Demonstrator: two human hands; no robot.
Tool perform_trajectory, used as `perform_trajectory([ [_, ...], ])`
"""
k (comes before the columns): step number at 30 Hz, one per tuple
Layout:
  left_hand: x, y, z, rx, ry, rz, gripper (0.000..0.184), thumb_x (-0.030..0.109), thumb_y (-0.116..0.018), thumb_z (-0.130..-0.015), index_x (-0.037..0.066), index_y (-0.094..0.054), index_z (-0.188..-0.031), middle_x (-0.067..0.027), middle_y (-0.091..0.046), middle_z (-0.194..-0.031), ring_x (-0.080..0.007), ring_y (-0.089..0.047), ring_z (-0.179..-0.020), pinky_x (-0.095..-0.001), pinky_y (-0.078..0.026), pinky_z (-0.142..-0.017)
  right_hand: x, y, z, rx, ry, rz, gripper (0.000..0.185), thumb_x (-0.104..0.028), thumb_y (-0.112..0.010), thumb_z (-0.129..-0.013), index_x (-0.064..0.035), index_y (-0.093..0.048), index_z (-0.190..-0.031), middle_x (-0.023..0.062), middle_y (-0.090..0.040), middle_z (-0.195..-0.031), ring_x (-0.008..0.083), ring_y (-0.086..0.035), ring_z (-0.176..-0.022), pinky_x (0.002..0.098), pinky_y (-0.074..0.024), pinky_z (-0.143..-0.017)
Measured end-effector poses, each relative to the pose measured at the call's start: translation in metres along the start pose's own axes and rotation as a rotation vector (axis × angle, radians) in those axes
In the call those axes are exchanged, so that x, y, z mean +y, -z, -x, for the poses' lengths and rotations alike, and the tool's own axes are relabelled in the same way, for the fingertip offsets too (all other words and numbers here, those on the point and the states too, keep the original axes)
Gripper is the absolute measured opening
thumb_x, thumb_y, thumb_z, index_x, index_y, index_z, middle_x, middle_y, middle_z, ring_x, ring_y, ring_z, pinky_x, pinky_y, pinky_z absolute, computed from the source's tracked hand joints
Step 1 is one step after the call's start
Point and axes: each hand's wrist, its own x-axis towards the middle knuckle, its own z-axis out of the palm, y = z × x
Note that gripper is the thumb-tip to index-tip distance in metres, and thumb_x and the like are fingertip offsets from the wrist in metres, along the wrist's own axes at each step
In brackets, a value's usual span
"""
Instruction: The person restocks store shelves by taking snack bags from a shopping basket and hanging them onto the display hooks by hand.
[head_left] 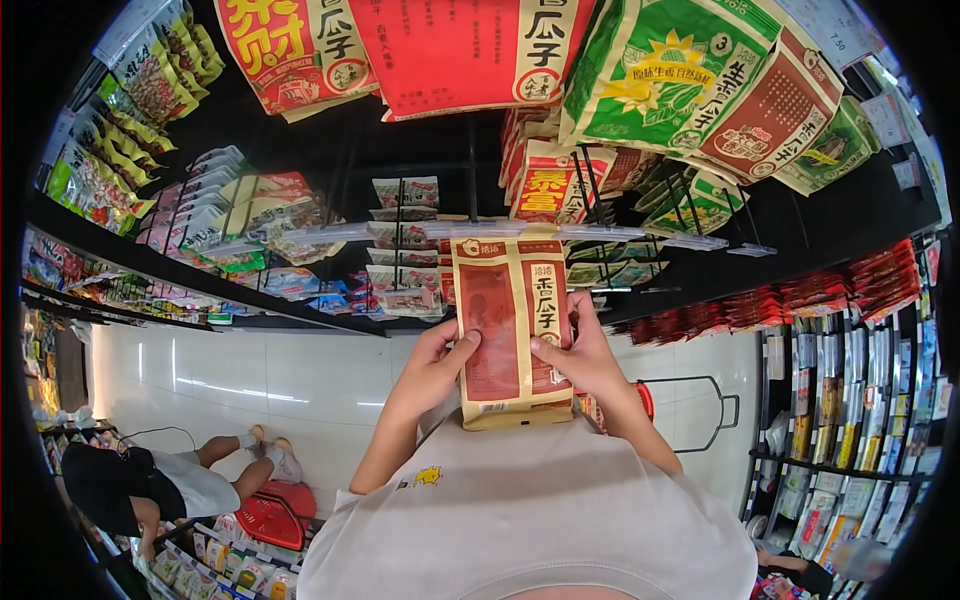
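A tall red-brown and cream packet (pixel 505 345) with dark printed characters is held upright between my two hands, in front of my chest. My left hand (pixel 445 345) grips its left edge, thumb on the front face. Its right edge is in my right hand (pixel 575 340), whose thumb also lies on the front. The fingers behind the packet are partly hidden. Just beyond the packet's top runs a clear shelf-edge strip (pixel 380 232).
Ahead, shelves carry large red packets (pixel 470 50), a green packet (pixel 665 75) and hanging small packs (pixel 405 245). A red basket (pixel 645 400) with a dark handle is by my right arm. Another person (pixel 180 485) stands lower left near a red basket (pixel 272 515).
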Motion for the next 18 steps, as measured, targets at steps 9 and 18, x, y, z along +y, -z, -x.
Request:
perform_trajectory([
  [9,0.0062,-0.0054,0.0004,0.019,0.002,0.02,0.02,0.013,-0.053,-0.099,-0.002,-0.063,-0.105,0.0004,-0.064,-0.092,-0.0044,-0.053,-0.083,-0.0217,-0.045,-0.076,0.0023,-0.0001,0.0005,0.006,-0.007,-0.01,0.048,-0.011,-0.077,-0.081,-0.0078,-0.035,-0.104,-0.0004,-0.046,-0.088,0.0063,-0.044,-0.085,0.0229,-0.0425,-0.079],
  [18,0.0003,-0.0017,-0.0004,0.017,0.002,-0.021,0.023,0.014,-0.054,-0.098,-0.004,-0.063,-0.108,-0.0018,-0.066,-0.093,-0.0066,-0.056,-0.085,-0.0233,-0.045,-0.079,0.0045,0.0004,0.0009,0.005,-0.014,-0.015,0.048,-0.012,-0.077,-0.082,-0.0081,-0.035,-0.103,-0.0003,-0.047,-0.089,0.0062,-0.043,-0.085,0.0233,-0.0428,-0.079],
])
